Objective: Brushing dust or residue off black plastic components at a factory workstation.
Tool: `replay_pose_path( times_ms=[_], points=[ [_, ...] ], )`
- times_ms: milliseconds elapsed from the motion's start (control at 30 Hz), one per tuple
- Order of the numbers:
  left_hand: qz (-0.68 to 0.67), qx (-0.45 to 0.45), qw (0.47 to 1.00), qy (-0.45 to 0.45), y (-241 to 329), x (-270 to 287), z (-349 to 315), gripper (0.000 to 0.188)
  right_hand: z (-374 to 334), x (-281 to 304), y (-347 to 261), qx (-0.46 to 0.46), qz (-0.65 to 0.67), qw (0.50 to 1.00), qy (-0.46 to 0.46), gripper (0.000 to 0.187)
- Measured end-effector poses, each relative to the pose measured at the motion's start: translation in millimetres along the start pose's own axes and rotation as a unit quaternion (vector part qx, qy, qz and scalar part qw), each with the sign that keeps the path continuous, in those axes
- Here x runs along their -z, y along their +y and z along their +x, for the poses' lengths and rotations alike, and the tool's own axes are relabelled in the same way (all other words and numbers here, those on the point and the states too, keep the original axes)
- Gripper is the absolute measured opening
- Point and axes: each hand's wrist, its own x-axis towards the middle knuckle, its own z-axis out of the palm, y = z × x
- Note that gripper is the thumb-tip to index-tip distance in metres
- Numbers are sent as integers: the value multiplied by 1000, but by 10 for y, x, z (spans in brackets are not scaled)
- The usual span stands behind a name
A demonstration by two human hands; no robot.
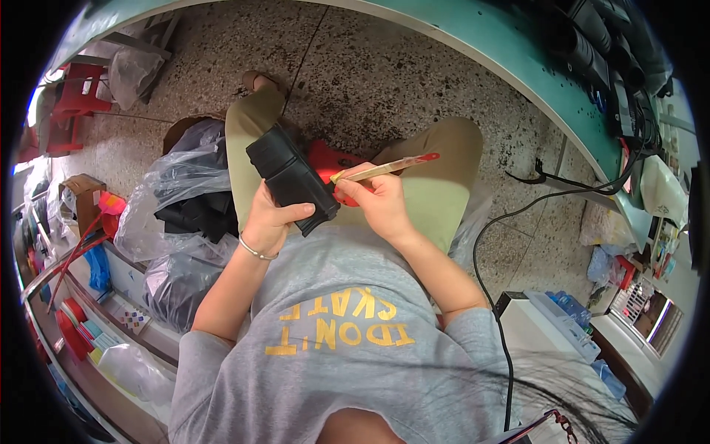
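My left hand (272, 217) grips a black ribbed plastic part (290, 176), box-like and tilted over my lap, with the thumb lying across its near side. In my right hand (381, 203) is a slim tool with a tan handle and red end (392, 168). The red end points away to the right. The tool's other end reaches the right side of the black part; whether they touch, I cannot tell. Its working tip is too small to make out. Something red (325, 159) shows between my legs, partly covered by the black part.
Clear plastic bags (177, 185) with black pieces lie to my left. A green workbench (518, 63) curves along the far right, carrying black parts (584, 52). A black cable (477, 251) hangs down on my right. Red stools (78, 96) stand at far left.
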Motion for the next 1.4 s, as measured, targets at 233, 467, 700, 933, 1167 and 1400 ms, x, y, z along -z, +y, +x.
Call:
replay_pose_path(
  times_ms=[233, 467, 700, 933, 1167, 1400],
  points=[
    [-40, 1, 999, -28, -35, -12, 21, 52, 38, 2, 33, 42, -92, 994, -47, 3],
    [-98, 18, 993, -67, 39, -14, 66, 44, 375, 327, 35, 112, -284, 940, 150, 5],
    [-45, -15, 998, -37, 84, -39, 69, 50, 114, 129, -253, 329, -316, 889, 44, 13],
    [634, -299, 711, 60, 161, -159, -51, 58, 80, 50, -505, 459, -292, 834, 91, 13],
    [-31, -31, 998, 46, 168, 20, 32, 47, 78, 217, -481, 190, -304, 932, 55, 11],
    [53, -56, 996, 39, 221, -111, 28, 52, 259, -60, -477, 365, -404, 838, -45, 13]
  ],
)
